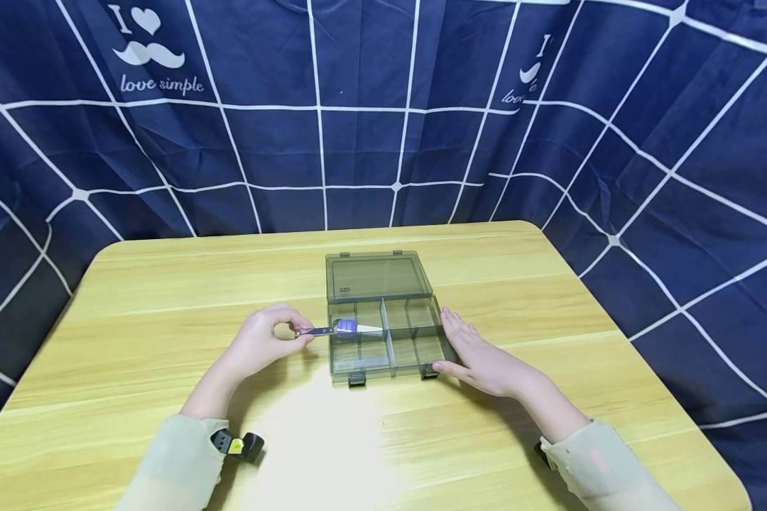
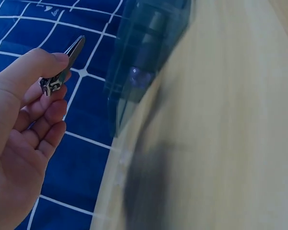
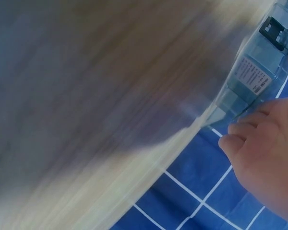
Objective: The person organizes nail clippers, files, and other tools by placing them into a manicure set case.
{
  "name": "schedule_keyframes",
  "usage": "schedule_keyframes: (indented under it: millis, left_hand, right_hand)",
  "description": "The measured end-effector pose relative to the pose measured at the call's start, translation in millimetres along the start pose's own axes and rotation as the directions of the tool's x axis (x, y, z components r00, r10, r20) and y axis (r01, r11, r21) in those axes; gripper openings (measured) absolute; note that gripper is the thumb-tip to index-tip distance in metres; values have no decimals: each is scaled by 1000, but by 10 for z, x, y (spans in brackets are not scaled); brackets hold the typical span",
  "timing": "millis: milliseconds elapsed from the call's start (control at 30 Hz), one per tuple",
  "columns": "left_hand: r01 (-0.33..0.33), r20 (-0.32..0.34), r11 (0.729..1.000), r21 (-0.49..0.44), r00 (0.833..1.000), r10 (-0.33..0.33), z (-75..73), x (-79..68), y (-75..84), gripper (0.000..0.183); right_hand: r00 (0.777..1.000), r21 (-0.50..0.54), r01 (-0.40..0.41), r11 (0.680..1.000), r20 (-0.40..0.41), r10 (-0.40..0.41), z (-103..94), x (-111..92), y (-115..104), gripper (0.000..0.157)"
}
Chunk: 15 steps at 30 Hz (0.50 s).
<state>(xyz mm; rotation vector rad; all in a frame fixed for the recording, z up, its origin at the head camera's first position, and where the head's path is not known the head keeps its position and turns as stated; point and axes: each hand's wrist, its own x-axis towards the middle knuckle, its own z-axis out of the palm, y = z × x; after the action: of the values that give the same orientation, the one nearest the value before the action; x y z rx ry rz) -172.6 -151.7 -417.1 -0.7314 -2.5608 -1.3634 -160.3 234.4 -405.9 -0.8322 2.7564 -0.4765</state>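
Observation:
In the head view, a translucent grey compartment box (image 1: 415,370) lies on the table with its lid (image 1: 377,275) folded back. My left hand (image 1: 271,341) is at the box's left edge, pinching silver nail clippers (image 2: 62,67) between thumb and index finger. The far end of the clippers reaches the box's left side. A small purple and white item (image 1: 345,326) shows in the left half of the box; its kind is unclear. Against the right wall lies my right hand (image 1: 486,363), fingers extended along it and thumb near the front right latch (image 1: 429,371).
A wood-grain table (image 1: 185,298) with rounded corners holds the box. Dark blue curtains (image 1: 358,149) with white grid lines hang behind and beside it. A black wrist strap (image 1: 238,445) circles the left sleeve. A printed label (image 3: 253,75) is on the box.

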Motion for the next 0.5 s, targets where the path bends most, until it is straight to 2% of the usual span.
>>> schedule_keyframes:
  millis: [233, 500]
  left_hand:
    - [-19, -14, 999, -43, 1000, 18, 61, 122, 147, 11]
    - [-21, -1, 992, -123, 1000, 21, 225, 287, 301, 15]
  right_hand:
    - [1000, -6, -1, 1000, -3, 1, 9, 2, 4, 89]
    - [1000, -1, -8, 1000, 1, 8, -2, -10, -7, 90]
